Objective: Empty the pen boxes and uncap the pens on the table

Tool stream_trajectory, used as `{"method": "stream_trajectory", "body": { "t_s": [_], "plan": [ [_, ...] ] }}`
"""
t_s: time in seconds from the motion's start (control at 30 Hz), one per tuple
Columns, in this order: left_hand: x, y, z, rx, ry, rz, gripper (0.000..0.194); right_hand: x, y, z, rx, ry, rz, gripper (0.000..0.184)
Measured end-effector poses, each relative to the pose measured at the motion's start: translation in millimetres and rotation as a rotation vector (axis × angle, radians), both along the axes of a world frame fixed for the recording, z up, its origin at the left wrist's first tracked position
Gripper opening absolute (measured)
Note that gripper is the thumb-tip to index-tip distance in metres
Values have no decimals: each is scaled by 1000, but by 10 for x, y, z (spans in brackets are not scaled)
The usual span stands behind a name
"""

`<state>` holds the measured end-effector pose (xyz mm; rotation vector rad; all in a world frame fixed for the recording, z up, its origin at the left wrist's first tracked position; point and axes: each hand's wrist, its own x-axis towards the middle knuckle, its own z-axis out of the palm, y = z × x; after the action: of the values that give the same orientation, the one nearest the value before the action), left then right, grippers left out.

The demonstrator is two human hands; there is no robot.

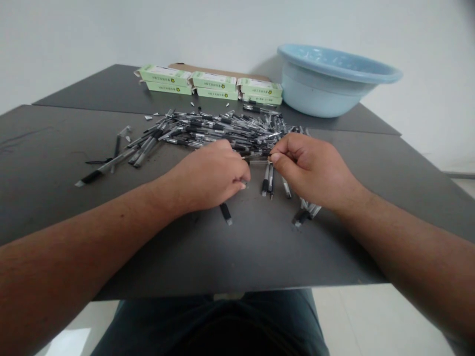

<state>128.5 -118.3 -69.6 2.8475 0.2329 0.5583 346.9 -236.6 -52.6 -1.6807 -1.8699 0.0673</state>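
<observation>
A heap of black and clear gel pens (218, 128) lies across the middle of the table. My left hand (217, 173) is closed in front of the heap, its fingers curled round something small and pale that is mostly hidden. Just right of it, my right hand (311, 165) pinches the end of a thin pen piece (258, 160) between thumb and forefinger. This piece points toward my left hand; whether it is a whole pen or a refill I cannot tell. Below my left hand rests a pen with a black grip (225, 213). More pens (267, 179) lie beside and under my right hand.
Light green boxes (217, 80) stand stacked in two layers at the back. A large pale blue basin (326, 89) is at the back right. Small white bits (148, 117) and loose pens (98, 173) lie on the left of the dark table (237, 262).
</observation>
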Motion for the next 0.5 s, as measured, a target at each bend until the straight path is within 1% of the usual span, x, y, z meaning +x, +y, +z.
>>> {"method": "stream_trajectory", "body": {
  "t_s": [0.13, 0.27, 0.5],
  "plan": [
    [4, -25, -10, 25, 1, -12, 14, -4, 1, -6, -6, 13, -6, 13],
    [29, -2, -50, 53, 98, -77, 13, -12, 3, -17, -5, 24, -11, 13],
    [11, 13, 14, 57, 83, 2, 14, -8, -6, -28, -5, 22, 12, 13]
  ]
}}
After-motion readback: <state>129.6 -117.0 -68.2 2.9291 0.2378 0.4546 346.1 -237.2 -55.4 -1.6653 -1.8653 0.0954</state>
